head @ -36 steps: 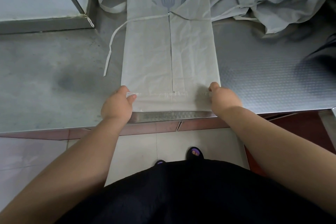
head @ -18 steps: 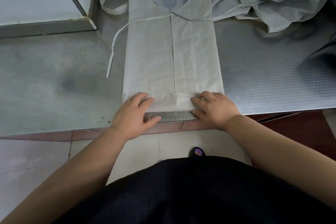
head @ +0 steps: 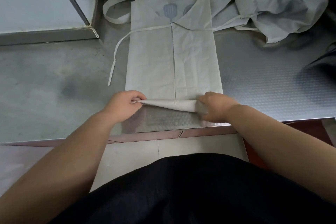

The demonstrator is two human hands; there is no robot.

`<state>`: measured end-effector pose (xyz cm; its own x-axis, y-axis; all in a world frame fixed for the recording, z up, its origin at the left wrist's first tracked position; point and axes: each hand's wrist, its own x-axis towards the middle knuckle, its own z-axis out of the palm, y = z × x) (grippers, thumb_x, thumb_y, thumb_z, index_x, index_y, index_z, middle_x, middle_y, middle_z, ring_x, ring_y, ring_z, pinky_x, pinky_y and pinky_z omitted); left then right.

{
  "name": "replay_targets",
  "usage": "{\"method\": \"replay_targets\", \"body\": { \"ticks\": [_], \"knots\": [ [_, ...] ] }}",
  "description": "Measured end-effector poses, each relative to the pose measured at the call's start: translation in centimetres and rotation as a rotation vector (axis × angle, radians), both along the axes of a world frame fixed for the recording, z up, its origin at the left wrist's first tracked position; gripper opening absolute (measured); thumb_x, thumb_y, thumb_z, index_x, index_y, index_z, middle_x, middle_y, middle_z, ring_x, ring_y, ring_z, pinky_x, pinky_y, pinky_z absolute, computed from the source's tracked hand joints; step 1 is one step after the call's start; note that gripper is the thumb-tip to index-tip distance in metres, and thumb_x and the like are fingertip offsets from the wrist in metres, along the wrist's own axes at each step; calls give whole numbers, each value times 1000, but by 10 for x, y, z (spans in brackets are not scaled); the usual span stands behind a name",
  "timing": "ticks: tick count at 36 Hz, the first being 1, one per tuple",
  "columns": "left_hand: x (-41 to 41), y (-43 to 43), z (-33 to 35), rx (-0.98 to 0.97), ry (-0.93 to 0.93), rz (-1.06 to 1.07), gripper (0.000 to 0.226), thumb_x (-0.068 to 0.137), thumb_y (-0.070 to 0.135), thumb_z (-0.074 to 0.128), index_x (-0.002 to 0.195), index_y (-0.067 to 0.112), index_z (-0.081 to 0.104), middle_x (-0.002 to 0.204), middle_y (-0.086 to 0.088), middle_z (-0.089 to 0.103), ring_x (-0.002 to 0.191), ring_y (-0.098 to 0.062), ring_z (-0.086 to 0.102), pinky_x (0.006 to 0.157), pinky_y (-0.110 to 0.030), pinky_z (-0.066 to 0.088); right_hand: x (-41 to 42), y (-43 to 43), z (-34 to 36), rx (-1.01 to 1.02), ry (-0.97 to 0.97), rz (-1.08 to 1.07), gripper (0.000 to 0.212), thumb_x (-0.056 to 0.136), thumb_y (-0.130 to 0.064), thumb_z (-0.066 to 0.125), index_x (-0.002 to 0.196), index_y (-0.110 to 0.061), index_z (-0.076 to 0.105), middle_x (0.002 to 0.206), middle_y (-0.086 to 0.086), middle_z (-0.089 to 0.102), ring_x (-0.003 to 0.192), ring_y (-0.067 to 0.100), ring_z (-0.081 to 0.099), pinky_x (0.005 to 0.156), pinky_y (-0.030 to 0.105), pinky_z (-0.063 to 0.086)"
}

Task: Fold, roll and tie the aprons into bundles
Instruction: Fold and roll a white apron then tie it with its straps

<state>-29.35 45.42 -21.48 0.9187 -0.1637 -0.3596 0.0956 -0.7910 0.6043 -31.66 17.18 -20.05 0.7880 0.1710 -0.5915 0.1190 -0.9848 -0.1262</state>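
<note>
A pale grey apron [head: 172, 56] lies folded into a long narrow strip on the steel table [head: 263, 82], its two side flaps meeting along the middle. Its near end is turned over into a thin roll [head: 172, 104]. My left hand [head: 123, 105] pinches the left end of that roll. My right hand [head: 216, 106] grips the right end, fingers curled round the fabric. A waist tie [head: 116, 54] trails off the apron's left side, and the neck loop [head: 114, 11] lies at the far left.
A heap of more grey aprons [head: 269, 7] lies crumpled at the far right of the table. A raised steel ledge and white wall [head: 45, 14] close off the far left. The table's front edge [head: 163, 132] runs just below my hands.
Both hands went from pressing flat on the apron's near hem to gripping it. The hem has been lifted and turned away from me into a first roll, baring the table beneath.
</note>
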Motion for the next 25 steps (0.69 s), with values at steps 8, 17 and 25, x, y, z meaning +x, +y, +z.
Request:
{"method": "replay_targets", "body": {
  "ticks": [8,17,25],
  "knots": [
    [13,10,-11,-99,36,328,8,90,21,59,82,20,63,79,-5,60,69,-21,49,59,-27,33,29,-18,9,210,-38,-314,19,96,-33,49,99,-14,52,89,4,52,77,22,47,55,28,34],
    [11,-8,-21,268,-121,401,24,95,31,49,97,8,54,96,-14,64,90,-35,57,64,-32,38,38,-16,-7,200,-130,-685,43,90,-14,53,130,-9,38,119,14,55,102,30,55,71,30,39],
    [6,-27,-17,391,-152,435,33,94,23,52,123,7,45,129,-18,45,114,-38,45,77,-41,38,19,-8,-10,11,-289,-454,51,83,8,41,128,-15,39,131,15,35,99,34,47,77,38,40]
  ]
}}
